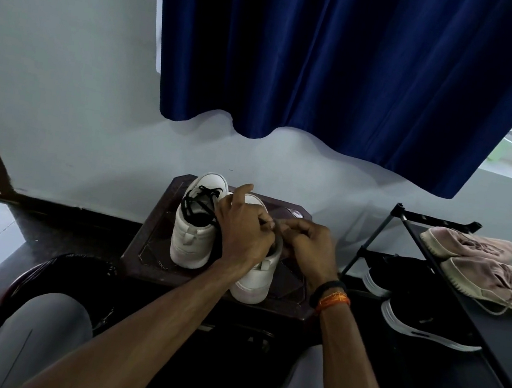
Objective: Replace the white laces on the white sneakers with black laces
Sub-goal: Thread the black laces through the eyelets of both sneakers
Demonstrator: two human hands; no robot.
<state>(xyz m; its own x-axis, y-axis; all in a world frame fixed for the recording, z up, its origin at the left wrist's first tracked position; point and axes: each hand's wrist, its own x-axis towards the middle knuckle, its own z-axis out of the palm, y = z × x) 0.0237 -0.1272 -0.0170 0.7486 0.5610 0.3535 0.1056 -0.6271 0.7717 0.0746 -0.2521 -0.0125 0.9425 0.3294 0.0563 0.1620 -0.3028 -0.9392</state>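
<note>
At frame centre, two white sneakers stand on a dark stool (154, 245). The left sneaker (193, 234) carries a black lace (199, 205). Over the right sneaker (257, 277), the left hand (244, 228) and right hand (310, 245) have curled fingers pinching something at its opening; what exactly cannot be told.

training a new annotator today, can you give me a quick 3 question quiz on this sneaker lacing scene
1. True or false: the left white sneaker already carries a black lace.
2. Where do both white sneakers stand? A) on the shoe rack B) on the dark stool C) on the floor
3. Fill in: both hands work at the top of the ____ white sneaker.

Key:
1. True: black lace crosses its eyelets.
2. B: both stand on the dark stool; the shoe rack holds pink shoes and black shoes.
3. Right: the left hand and right hand are curled at the right white sneaker; what they pinch is hidden.
</note>
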